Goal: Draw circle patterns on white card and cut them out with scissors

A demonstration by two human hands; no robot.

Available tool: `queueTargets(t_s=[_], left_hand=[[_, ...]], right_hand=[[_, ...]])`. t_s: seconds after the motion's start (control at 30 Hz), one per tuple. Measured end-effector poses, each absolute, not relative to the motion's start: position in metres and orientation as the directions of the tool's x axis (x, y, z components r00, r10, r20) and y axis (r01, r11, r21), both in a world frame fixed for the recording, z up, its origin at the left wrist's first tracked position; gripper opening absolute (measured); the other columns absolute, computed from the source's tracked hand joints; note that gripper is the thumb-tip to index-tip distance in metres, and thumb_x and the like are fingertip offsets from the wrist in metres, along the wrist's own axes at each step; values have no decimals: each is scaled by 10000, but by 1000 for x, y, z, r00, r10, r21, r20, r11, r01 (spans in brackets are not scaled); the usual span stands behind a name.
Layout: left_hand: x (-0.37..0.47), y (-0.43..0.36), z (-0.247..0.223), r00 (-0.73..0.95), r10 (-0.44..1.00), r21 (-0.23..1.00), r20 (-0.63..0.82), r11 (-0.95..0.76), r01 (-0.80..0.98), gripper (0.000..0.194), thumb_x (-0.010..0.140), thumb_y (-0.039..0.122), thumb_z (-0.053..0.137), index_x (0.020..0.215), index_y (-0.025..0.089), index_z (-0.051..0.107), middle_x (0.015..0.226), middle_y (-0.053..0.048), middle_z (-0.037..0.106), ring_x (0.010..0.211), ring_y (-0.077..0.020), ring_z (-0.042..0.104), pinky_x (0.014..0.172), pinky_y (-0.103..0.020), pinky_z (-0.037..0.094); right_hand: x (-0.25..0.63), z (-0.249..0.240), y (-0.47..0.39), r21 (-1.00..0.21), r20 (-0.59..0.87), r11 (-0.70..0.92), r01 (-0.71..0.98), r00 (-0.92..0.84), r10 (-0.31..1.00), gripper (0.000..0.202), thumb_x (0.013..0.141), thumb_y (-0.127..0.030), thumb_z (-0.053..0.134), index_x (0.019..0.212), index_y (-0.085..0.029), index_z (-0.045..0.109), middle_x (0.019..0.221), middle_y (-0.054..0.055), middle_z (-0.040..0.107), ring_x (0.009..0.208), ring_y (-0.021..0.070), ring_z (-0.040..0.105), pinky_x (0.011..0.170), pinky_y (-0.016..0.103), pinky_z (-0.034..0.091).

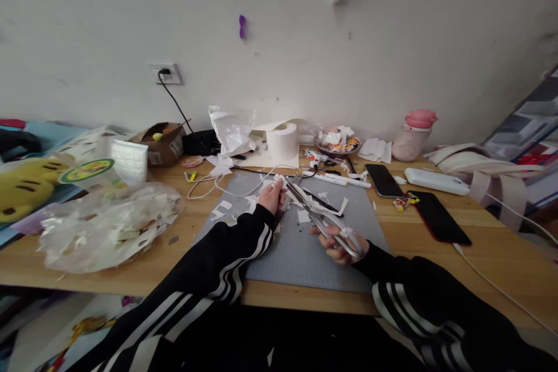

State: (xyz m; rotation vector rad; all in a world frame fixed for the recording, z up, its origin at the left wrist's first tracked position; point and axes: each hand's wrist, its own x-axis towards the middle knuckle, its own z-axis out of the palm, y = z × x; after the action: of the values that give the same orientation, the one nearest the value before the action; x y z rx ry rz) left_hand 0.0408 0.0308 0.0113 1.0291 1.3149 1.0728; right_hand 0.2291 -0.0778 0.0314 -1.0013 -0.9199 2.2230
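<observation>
My left hand (pixel 271 196) is closed on a small white paper piece (pixel 279 179) above the grey cutting mat (pixel 279 267). From the right, my right hand (pixel 339 244) grips the handles of large metal scissors (pixel 320 218), its fingers through and around the loops. The blades point up and left, their tips close beside the paper piece; whether they touch it is too small to tell. White paper scraps (pixel 221 208) lie on the mat around both hands. A dark pen-like tool (pixel 322 202) lies behind the scissors.
A plastic bag (pixel 108 232) and lidded cup (pixel 87 172) are on the left. At the back stand a white roll (pixel 281 142), a bowl of scraps (pixel 337 142) and a pink-lidded bottle (pixel 414 136). Two phones (pixel 383 180) and a white power bank (pixel 436 181) lie on the right.
</observation>
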Motion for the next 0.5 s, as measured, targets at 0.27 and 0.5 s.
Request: queueTargets(t_s=[0.27,0.5], left_hand=[[42,29,12,53,979,980,-199,197,36,270,928,371,523,1019,125,587,887,-30,621,691,-115,601,610,-270,529],[42,30,10,44,983,983,-179,177,47,254,933,362,518,967,120,585,783,2,595,572,-77,548,507,-210,482]], right_hand=[[228,35,-80,-759,-446,-626,-178,-558,700,509,457,-493,814,811,-211,583,503,-103,326,353,6,135,401,224,-34],[226,37,-80,-774,-462,-612,-163,-515,722,488,423,-423,833,787,-210,586,480,-110,329,336,-1,137,401,229,-34]])
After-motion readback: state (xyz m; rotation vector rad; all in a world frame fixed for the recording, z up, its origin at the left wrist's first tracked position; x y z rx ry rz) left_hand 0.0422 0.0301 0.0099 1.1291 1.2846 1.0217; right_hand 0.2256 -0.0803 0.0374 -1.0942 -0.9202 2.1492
